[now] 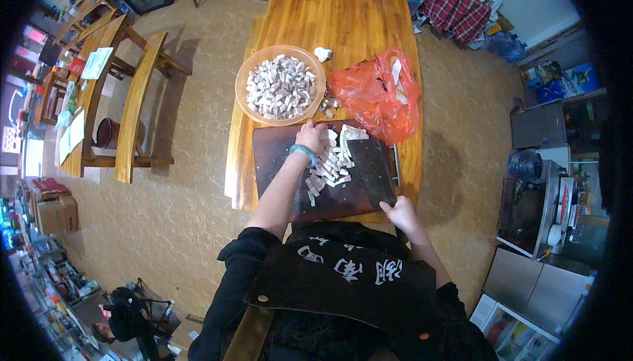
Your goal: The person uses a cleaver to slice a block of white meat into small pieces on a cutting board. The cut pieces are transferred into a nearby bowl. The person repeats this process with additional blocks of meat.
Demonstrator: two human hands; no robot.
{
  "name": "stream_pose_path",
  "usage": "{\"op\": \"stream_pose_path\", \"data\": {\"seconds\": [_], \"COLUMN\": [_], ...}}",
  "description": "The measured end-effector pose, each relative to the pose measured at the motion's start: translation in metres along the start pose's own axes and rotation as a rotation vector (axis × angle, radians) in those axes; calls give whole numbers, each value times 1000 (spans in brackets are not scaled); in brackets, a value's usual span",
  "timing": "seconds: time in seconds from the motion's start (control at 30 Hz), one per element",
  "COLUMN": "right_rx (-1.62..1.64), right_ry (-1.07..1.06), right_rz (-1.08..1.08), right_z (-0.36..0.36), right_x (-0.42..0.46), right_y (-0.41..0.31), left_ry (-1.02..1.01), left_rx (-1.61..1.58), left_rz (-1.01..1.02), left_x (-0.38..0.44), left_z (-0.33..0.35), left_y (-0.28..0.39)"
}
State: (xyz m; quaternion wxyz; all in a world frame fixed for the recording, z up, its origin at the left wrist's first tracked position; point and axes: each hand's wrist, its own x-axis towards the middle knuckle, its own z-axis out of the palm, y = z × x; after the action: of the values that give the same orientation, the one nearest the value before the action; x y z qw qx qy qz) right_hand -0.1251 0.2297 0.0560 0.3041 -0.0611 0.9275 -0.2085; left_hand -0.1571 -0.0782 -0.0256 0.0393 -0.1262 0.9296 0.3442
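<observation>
My right hand (399, 212) grips the handle end of a dark, wide-bladed cleaver (372, 170), whose blade lies at a slant over the right part of the board. The blade's far end is beside a larger pale food slab (352, 136). My left hand (311, 137), with a blue-green bangle (303, 152) at the wrist, reaches to the board's far side against pale food there; its fingertips are partly hidden. Cut pale food pieces (332, 168) lie scattered between both hands on the dark cutting board (277, 163).
Past the board stands a translucent orange bowl (241, 86) heaped with cut pale chunks (282, 86). A red plastic bag (366, 89) lies at its right on the wooden table (336, 10), near a crumpled white wad (323, 54). A wooden bench (141, 99) stands to the left.
</observation>
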Motion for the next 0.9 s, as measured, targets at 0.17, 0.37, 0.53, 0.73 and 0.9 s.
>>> {"op": "stream_pose_path", "data": {"seconds": [0.17, 0.37, 0.53, 0.73, 0.9], "right_rx": [25, -19, -226, -414, -253], "right_ry": [-2, -7, -91, -413, -231], "right_rz": [-64, -141, -353, -397, -326], "right_z": [-12, -9, 8, 39, 50], "right_x": [-13, -11, -9, -13, 10], "right_y": [-16, -25, -6, -52, -50], "left_ry": [-206, -100, 180, 435, 274], "left_rx": [-155, 36, -209, -476, -390], "left_rz": [-91, 152, -35, -346, -485], "left_x": [1, 3, -39, -122, -172], "left_z": [-21, 7, -21, -20, -2], "left_y": [4, -46, -12, -84, -79]}}
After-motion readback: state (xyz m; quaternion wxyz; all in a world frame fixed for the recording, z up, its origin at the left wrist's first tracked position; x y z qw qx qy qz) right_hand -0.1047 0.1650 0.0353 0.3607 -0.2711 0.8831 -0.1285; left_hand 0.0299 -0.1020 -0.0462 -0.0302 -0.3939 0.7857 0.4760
